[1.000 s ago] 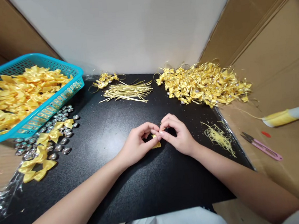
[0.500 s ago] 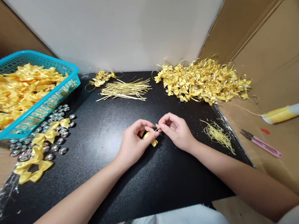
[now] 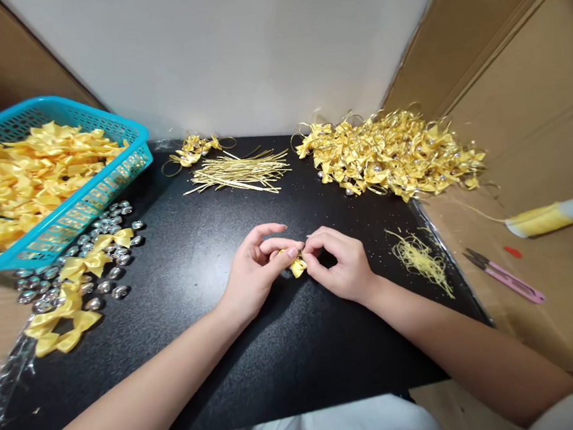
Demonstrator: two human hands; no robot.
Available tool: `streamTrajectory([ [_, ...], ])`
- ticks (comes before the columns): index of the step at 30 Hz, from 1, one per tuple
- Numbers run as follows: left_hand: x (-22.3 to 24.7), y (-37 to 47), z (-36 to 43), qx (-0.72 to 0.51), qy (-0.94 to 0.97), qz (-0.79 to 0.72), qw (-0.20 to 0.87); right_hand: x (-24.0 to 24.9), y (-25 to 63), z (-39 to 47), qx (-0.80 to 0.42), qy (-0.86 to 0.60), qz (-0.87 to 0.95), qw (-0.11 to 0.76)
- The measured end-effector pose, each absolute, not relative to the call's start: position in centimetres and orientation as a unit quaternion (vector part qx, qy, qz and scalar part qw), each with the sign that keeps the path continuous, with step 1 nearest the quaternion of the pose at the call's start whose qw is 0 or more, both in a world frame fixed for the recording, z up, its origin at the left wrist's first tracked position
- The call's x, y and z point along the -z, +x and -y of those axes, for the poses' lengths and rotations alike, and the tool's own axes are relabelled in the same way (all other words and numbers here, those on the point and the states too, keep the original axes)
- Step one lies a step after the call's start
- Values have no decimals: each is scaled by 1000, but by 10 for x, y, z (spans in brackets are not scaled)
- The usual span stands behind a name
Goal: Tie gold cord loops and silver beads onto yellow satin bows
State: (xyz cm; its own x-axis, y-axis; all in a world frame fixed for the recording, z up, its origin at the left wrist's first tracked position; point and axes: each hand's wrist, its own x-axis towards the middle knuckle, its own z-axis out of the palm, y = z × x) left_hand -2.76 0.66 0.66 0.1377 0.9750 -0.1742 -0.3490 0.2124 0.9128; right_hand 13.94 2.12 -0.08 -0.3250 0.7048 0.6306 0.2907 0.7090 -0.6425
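Over the middle of the black tabletop, my left hand (image 3: 257,266) pinches a small yellow ribbon bow (image 3: 298,267) between thumb and fingers. Part of the bow is hidden behind the fingertips. My right hand (image 3: 341,262) meets it from the right, thumb and forefinger closed in a pinch at the bow's right edge. What those right fingertips grip is too small and covered to make out. Beyond both hands lies a bundle of gold cords (image 3: 240,172).
At left, a blue basket (image 3: 142,135) holds yellow bows, with silver bells (image 3: 120,292) and loose bows (image 3: 78,320) beside it. Finished-looking bows with bells (image 3: 386,156) are heaped back right. Thread scraps (image 3: 423,260), pink snips (image 3: 513,282) and a thread-wound tube (image 3: 542,219) lie at right.
My right fingers have come down against the bow's right edge, and the thin pale strand between the hands no longer shows. My left forefinger has lifted and straightened somewhat.
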Motion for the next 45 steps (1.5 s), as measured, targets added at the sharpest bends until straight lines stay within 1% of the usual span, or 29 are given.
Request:
streamTrajectory([
  [4, -7, -26, -3, -489, 443, -450, 602, 0, 140, -21, -181, -325, 796, 477],
  [8, -6, -28, -2, -461, 521, -473, 540, 0, 141, -22, -178, -329, 804, 462],
  [16, -1, -36, -4, -407, 618, -512, 437, -1, 141, -23, -222, -337, 807, 432],
  [21, 0, -36, -5, -409, 630, -514, 413, -2, 145, -27, -290, -356, 786, 413],
  [25, 0, -37, -4, -404, 638, -520, 399, -1, 148, -30, -323, -381, 781, 375],
  [31, 0, -40, -4, -404, 641, -509, 408, -2, 151, -32, -332, -371, 801, 333],
  [37, -1, -41, -5, -376, 657, -517, 399, -4, 152, -32, -308, -370, 827, 290],
  [45, -2, -39, -4, -374, 651, -534, 389, -3, 151, -31, -296, -382, 837, 256],
])
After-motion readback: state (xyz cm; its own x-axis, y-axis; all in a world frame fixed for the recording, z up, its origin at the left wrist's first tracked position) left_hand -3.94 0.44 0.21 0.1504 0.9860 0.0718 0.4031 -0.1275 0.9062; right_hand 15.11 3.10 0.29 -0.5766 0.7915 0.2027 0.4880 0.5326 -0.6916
